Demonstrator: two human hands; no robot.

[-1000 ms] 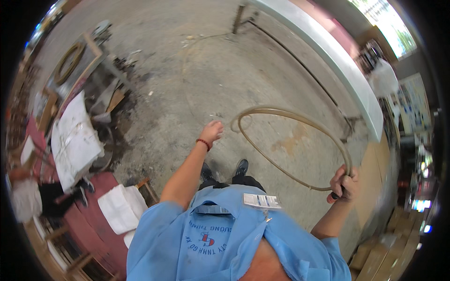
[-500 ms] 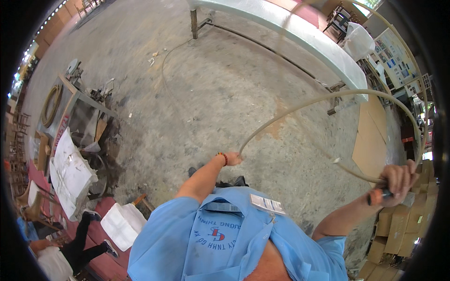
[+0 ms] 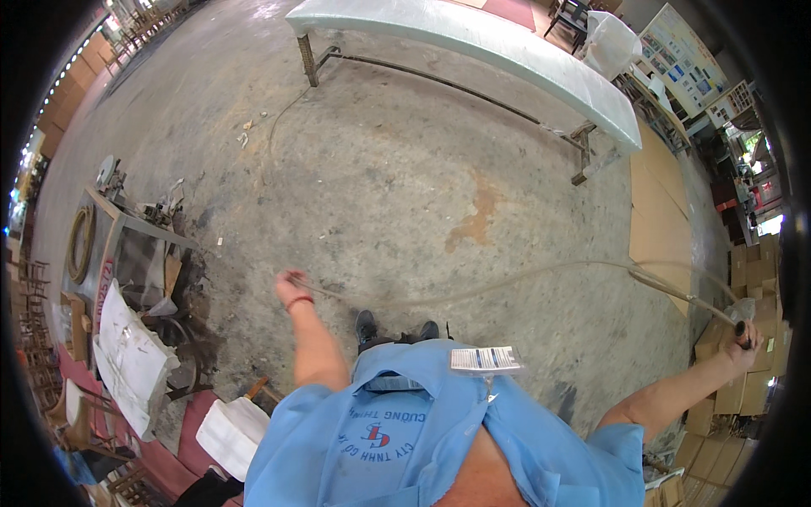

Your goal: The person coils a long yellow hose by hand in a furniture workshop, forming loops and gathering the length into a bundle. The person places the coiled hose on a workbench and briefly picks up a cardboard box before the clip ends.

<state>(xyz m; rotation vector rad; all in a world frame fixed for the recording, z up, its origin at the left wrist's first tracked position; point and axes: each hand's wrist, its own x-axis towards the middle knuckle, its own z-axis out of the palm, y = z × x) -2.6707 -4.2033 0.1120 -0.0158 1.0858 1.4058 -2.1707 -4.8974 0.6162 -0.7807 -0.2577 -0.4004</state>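
Observation:
A long, thin tan hose (image 3: 507, 284) stretches across in front of me, low over the concrete floor. At its left end my left hand (image 3: 292, 287) is closed round it, the arm reaching forward and left. Far to the right, my right hand (image 3: 745, 348) grips the hose together with a short black piece (image 3: 743, 335) whose kind I cannot make out. Near the right hand the hose doubles back in a narrow loop. Between the two hands it sags slightly.
A long bench with a pale wrapped top (image 3: 473, 42) stands ahead. Cardboard sheets (image 3: 663, 211) lie on the floor at right, with stacked cartons (image 3: 764, 279) beyond. To the left stand a metal-framed table (image 3: 152, 228), a coiled hose (image 3: 80, 245) and a white wrapped block (image 3: 135, 359).
My left hand has swung left and my right hand outward to the right, both with the hose. Its high, wide loops have dropped and flattened. The person at lower left is mostly out of view.

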